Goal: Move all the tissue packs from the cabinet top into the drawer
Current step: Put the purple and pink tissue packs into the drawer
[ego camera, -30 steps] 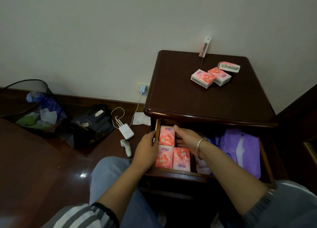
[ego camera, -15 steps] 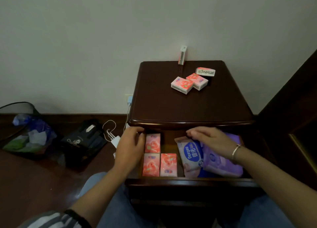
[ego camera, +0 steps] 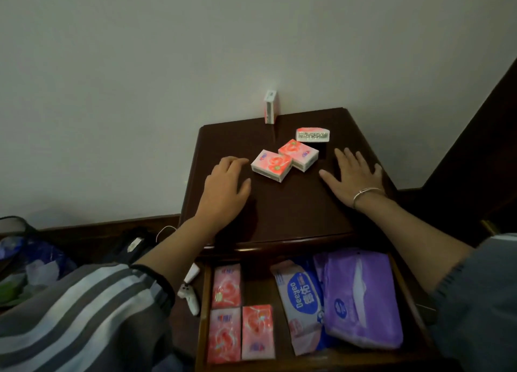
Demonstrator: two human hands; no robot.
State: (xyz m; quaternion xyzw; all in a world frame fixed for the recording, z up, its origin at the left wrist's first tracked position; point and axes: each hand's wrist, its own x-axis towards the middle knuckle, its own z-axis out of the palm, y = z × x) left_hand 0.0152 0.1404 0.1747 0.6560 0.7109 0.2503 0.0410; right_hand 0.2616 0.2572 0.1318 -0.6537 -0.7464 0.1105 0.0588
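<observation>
Both hands are over the cabinet top (ego camera: 293, 212), nothing in either grip. The left hand (ego camera: 226, 187) sits low just beside the nearest pack (ego camera: 271, 165), fingers loosely curved, tips almost at its left edge; can't tell if they touch. The right hand (ego camera: 354, 176) is spread flat, palm down, to the right of the packs and apart from them; can't tell if it rests on the wood. My read: the hands flank the cluster so each can take a pack w/o crossing over.

4 packs are on top. The nearest pack lies flat and touches the second pack (ego camera: 298, 154) behind it to the right. These 2 are closest, so prob. first to go. The third pack (ego camera: 312, 134) stands on a long edge just beyond. The fourth pack (ego camera: 270, 106) stands upright at the back edge by the wall, the longest reach.

The drawer (ego camera: 205, 315) is pulled open under the front edge. Three pink packs (ego camera: 226, 285) lie flat along its left side, edges together, which saves room. A wipes pack (ego camera: 300, 296) and a purple pack (ego camera: 363, 299) fill the right side. There's a free gap btwn the pink ones and the wipes, the likely spot for the next packs.

Approx. 3 in, 4 to go.
</observation>
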